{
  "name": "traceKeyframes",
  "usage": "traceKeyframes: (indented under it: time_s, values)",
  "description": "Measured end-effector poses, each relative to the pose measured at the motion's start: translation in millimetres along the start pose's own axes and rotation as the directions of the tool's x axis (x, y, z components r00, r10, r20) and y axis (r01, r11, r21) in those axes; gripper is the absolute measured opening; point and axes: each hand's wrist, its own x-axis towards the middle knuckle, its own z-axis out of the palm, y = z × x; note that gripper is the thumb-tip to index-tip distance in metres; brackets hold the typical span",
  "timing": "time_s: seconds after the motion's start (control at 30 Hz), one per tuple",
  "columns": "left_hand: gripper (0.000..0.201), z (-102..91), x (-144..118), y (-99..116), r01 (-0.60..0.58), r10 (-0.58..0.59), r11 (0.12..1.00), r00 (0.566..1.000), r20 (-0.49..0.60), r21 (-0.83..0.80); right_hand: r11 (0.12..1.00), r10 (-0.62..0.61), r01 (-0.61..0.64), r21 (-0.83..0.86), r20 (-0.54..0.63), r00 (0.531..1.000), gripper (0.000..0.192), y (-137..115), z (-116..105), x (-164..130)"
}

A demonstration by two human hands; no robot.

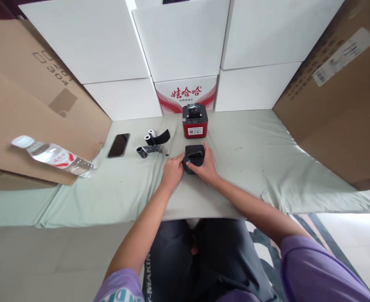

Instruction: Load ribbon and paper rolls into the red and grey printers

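A small black printer (194,159) with a slot across its top lies on the green-grey cloth in front of me. My right hand (207,167) grips it from the right, the thumb across its near edge and the fingers at its far right side. Against its left side presses my left hand (174,169), fingers closed at the edge. Behind it stands a red and black receipt printer (195,126) with a black strip on top. Several rolls of black and white paper or film (150,140) lie to the left, some partly unwound.
A black phone (119,145) lies further left. A water bottle (59,158) is at the far left by a cardboard box (30,96). White cartons (181,42) form a wall at the back, and another cardboard box (339,113) stands on the right.
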Motion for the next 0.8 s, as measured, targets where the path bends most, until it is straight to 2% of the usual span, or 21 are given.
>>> traceKeyframes:
  time_s: [0.1, 0.17, 0.27, 0.37, 0.5, 0.7, 0.8]
  values:
    - [0.052, -2.7, -0.3, -0.9, 0.085, -0.087, 0.996, 0.989, -0.123, -0.024, 1.0, 0.003, -0.003, 0.005, 0.02, 1.0, 0.113, 0.9, -0.1, 0.7]
    - [0.051, -4.1, 0.0, -2.4, 0.023, -0.031, 0.998, 0.989, -0.146, -0.059, 1.0, 0.013, -0.013, 0.003, 0.026, 1.0, 0.113, 1.5, 0.1, 0.9]
    - [0.051, -4.6, 1.5, -6.2, -0.095, 0.081, 0.991, 0.987, -0.139, -0.099, 0.999, 0.035, -0.035, 0.019, 0.017, 0.999, 0.114, 2.1, 0.2, 0.9]
    - [0.049, -4.0, 4.4, -11.0, -0.122, 0.104, 0.986, 0.984, -0.143, -0.118, 0.997, 0.057, -0.056, 0.062, -0.006, 0.998, 0.109, 2.3, -0.7, 1.1]
    - [0.047, -6.0, 7.5, -14.3, -0.145, 0.128, 0.98, 0.984, -0.127, -0.137, 0.993, 0.079, -0.077, 0.091, -0.025, 0.997, 0.09, 4.5, -1.4, 1.9]
    - [0.051, -13.1, 6.4, -2.5, -0.189, 0.181, 0.977, 0.98, -0.082, -0.099, 0.981, 0.125, -0.111, 0.156, -0.084, 0.989, 0.073, 13.2, 3.1, 6.4]
    - [0.056, -14.3, 5.9, 4.5, -0.208, 0.206, 0.977, 0.978, -0.032, -0.049, 0.977, 0.154, -0.131, 0.167, -0.133, 0.979, 0.072, 21.0, 4.8, 9.1]
